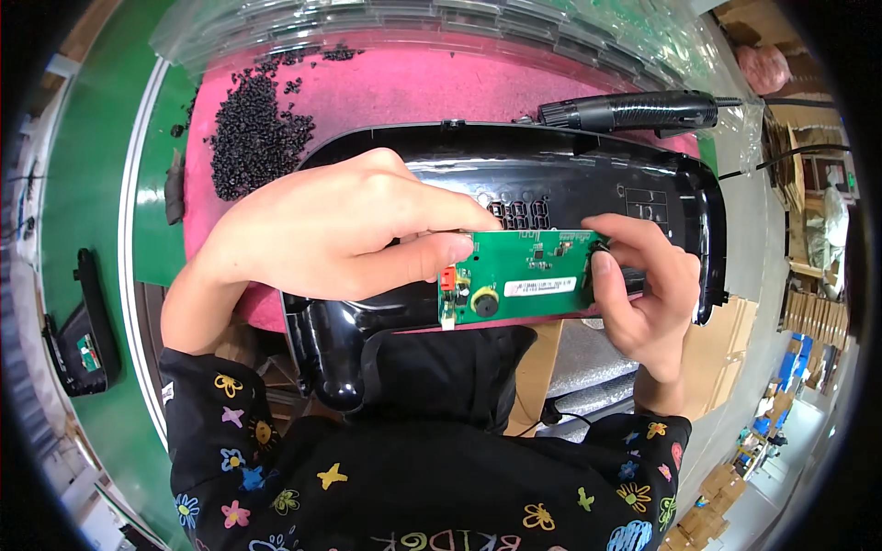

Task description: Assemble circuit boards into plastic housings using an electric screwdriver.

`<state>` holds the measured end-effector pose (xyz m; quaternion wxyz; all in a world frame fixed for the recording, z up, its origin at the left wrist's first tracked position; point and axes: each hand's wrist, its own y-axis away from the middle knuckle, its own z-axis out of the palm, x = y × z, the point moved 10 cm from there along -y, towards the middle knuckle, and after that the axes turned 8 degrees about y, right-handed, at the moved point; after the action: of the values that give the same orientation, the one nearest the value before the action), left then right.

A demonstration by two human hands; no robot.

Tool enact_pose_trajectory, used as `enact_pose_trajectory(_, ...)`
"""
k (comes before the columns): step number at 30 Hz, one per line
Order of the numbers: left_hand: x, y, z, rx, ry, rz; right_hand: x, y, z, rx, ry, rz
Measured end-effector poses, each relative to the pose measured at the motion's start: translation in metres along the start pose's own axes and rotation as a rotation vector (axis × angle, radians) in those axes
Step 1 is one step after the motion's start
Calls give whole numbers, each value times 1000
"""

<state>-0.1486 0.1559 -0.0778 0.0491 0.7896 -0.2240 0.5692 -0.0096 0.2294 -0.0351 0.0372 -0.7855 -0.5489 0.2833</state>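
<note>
A green circuit board (514, 298) is held up in front of me, with a red connector, a round black buzzer and a white label on its face. My left hand (340, 225) pinches its upper left corner between thumb and forefinger. At the right end my right hand (648, 285) grips the board's edge, where a small black part sits by the fingertips. Behind the board lies a glossy black plastic housing (441, 174), open side up, with digit-shaped cutouts. The board hides part of the housing's middle.
A pile of small black screws (257, 133) lies on the pink mat (367, 83). Beyond the housing rests a black electric screwdriver (634, 112). Clear plastic trays (441, 28) line the back. Another black housing with a green board (87, 352) is on the green surface at far left.
</note>
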Motion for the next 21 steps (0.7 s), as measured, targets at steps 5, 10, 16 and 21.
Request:
enact_pose_trajectory(5, 1, -3, -7, 110, -27, -20, 40, 17, 16, -165, -429, 457)
enact_pose_trajectory(10, -1, 0, 1, 140, -156, -26, 54, 23, 31, -235, -675, 549)
enact_pose_trajectory(16, -10, 2, 5, 91, -366, -108, 50, 24, 41, -429, -665, 581)
enact_pose_trajectory(21, -15, 0, 2, 117, -395, -147, 53, 6, 39, -366, -301, 290)
